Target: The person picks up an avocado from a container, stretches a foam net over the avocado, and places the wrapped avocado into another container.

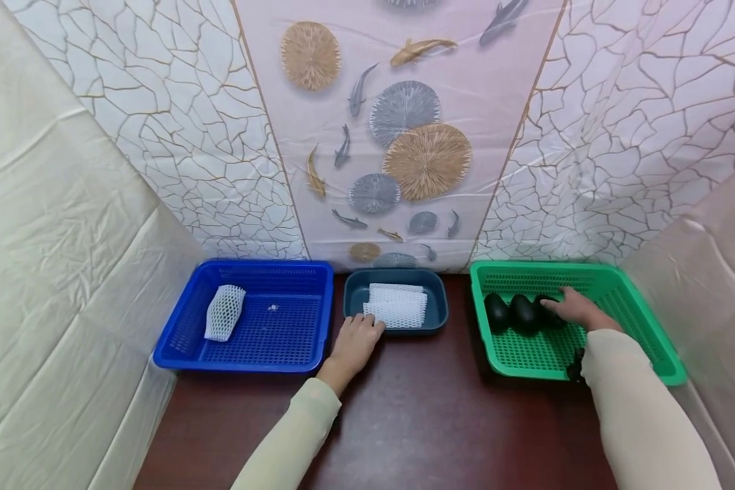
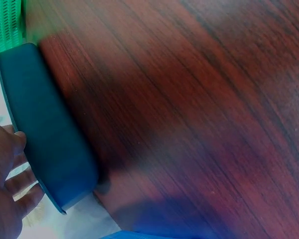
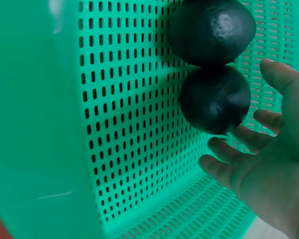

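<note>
Three black oval fruits that look like avocados [image 1: 525, 314] lie side by side in the green basket [image 1: 640, 292]. My right hand [image 1: 578, 309] reaches into the basket at the rightmost one. In the right wrist view its fingers [image 3: 220, 168] are spread beside the nearer avocado [image 3: 217, 99], not closed round it. My left hand [image 1: 355, 344] rests at the near left rim of a dark teal tray [image 1: 350, 289], beside white foam net sleeves [image 1: 398, 306] lying flat in it. In the left wrist view, its thumb [image 2: 20, 142] touches the tray's rim.
A blue basket [image 1: 282, 340] stands at the left, with a white foam net [image 1: 225, 313] around something inside it and a small white bit on its floor. The dark red wooden table [image 1: 441, 415] extends in front. Cloth walls [image 1: 380, 224] stand behind and at both sides.
</note>
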